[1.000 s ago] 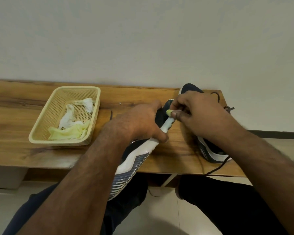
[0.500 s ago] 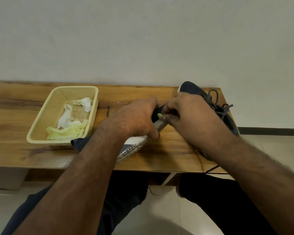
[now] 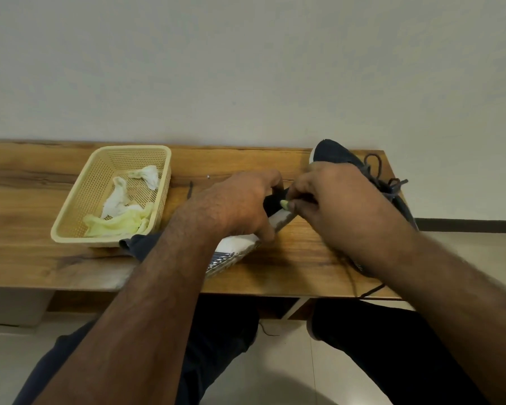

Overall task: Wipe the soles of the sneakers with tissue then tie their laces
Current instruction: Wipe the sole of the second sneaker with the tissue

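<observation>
A dark sneaker with a white, ribbed sole (image 3: 231,252) lies tilted on its side on the wooden table (image 3: 304,258). My left hand (image 3: 240,206) grips it round the upper. My right hand (image 3: 327,200) pinches a small wad of yellowish tissue (image 3: 284,204) against the edge of that sole near the toe. A second dark sneaker (image 3: 342,154) with loose grey laces (image 3: 389,182) stands behind my right hand, largely hidden by it.
A cream plastic basket (image 3: 79,206) at the left holds crumpled white and yellow tissues (image 3: 120,217). A loose dark lace end (image 3: 368,290) hangs over the table's front edge at the right. The wall is right behind the table.
The held sneaker has come down from overhanging the front edge to lie on the table. Both hands shifted slightly left with it. The view moved a little, showing more of the second sneaker's laces.
</observation>
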